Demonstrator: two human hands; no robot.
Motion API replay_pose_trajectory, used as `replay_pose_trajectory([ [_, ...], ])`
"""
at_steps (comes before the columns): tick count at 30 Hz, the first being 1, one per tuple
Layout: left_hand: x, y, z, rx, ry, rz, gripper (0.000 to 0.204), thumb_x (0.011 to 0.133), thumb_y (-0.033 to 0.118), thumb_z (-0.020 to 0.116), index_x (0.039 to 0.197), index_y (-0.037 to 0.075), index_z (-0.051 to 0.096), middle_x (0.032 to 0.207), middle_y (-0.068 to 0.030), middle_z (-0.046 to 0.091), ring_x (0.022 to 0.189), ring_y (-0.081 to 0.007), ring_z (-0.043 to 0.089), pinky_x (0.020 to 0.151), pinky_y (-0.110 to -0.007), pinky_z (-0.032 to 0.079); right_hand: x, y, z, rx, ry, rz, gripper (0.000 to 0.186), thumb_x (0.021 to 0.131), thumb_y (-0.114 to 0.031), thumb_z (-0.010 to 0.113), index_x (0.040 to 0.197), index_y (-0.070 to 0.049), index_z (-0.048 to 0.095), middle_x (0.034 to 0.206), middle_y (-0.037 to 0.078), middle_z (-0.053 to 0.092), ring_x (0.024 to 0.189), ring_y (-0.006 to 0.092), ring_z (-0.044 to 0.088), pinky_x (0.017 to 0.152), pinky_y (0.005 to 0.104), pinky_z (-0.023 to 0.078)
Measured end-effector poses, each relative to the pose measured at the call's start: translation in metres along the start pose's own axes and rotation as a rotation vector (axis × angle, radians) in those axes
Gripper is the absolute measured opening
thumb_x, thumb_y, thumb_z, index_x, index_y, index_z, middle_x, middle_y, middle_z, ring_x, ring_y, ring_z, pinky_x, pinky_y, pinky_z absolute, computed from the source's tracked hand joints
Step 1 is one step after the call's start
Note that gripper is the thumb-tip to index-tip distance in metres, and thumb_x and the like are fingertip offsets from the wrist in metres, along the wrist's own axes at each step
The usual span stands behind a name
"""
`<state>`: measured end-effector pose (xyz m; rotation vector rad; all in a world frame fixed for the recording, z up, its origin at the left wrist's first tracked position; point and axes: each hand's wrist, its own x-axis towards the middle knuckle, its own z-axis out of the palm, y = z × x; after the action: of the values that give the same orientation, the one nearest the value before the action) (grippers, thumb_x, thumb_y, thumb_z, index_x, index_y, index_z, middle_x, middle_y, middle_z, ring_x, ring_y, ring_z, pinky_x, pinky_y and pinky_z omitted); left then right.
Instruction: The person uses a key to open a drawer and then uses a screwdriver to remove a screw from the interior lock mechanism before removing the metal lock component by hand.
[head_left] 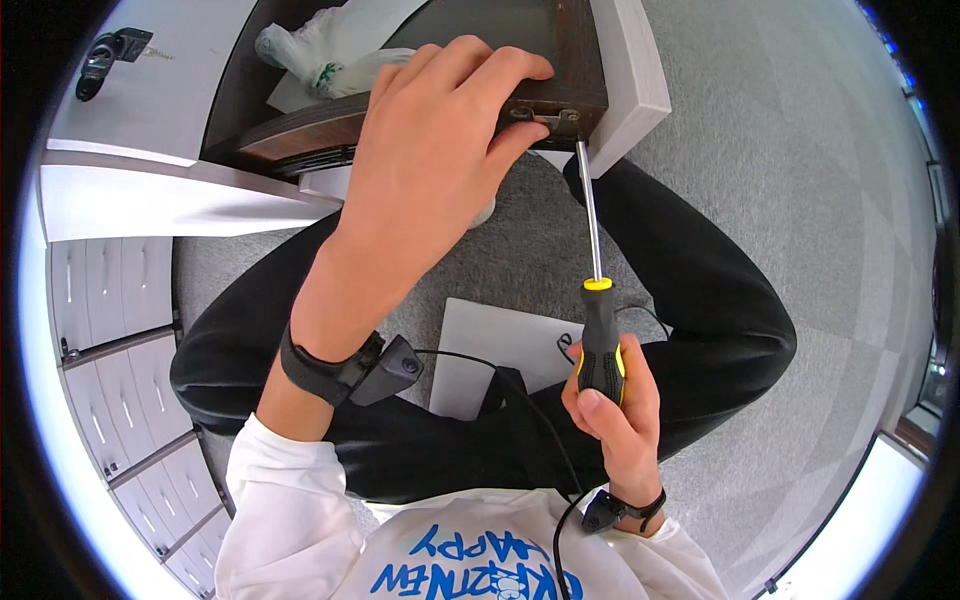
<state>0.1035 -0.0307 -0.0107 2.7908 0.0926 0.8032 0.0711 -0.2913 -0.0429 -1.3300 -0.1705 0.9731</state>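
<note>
My left hand (pixel 425 170) curls over the front edge of an open dark wooden compartment (pixel 270 140), its thumb and fingers around a small dark metal fitting (pixel 545 120) with a screw at its right end. My right hand (pixel 625 410) is wrapped around the black-and-yellow handle of a screwdriver (pixel 600 330). Its long steel shaft points up to just below that screw; whether the tip touches anything is too small to tell. A white side panel (pixel 630 90) stands beside the fitting. Inside the compartment lie a crumpled plastic bag (pixel 300 55) and white sheets.
A black lock with keys (pixel 100 65) is on the white furniture at upper left. Pale drawer cabinets (pixel 110 300) line the left. Between my bent legs on the grey carpet (pixel 820 250) lies a flat light-grey board (pixel 470 330). Black cables (pixel 480 360) run from the wrist devices.
</note>
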Motion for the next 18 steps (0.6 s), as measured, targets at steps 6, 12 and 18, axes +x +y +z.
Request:
replay_pose_trajectory([
  [6,-0.0027,-0.0036,0.002,-0.005,0.026,0.003,0.034,0.078,0.018,0.077,0.11,0.015,0.068,0.094,-0.0037,0.063,0.09,-0.0271,0.058,0.081,-0.038,0.045,0.0037,0.0023,0.0022,0.008,-0.008,-0.006,0.036,0.091,-0.018,0.063,0.12,-0.002,0.049,0.087,0.002,0.054,0.075,0.0069,0.048,0.066,0.0241,0.039],
  [12,-0.0036,-0.0027,0.0023,-0.004,0.039,-0.001,0.034,0.077,0.017,0.077,0.11,0.014,0.068,0.093,-0.0046,0.062,0.092,-0.0277,0.058,0.084,-0.038,0.044,0.0022,-0.0002,0.0035,0.0,0.018,0.003,0.036,0.09,-0.017,0.062,0.12,-0.001,0.049,0.086,0.002,0.054,0.075,0.0068,0.048,0.067,0.0236,0.039],
  [18,-0.006,-0.0036,0.0057,0.011,0.051,-0.001,0.034,0.078,0.017,0.077,0.111,0.015,0.068,0.094,-0.0053,0.062,0.092,-0.0283,0.057,0.084,-0.038,0.044,0.0046,0.0014,0.001,-0.007,0.016,-0.018,0.038,0.089,-0.017,0.063,0.12,-0.001,0.049,0.086,0.002,0.055,0.076,0.0076,0.049,0.068,0.0238,0.04],
])
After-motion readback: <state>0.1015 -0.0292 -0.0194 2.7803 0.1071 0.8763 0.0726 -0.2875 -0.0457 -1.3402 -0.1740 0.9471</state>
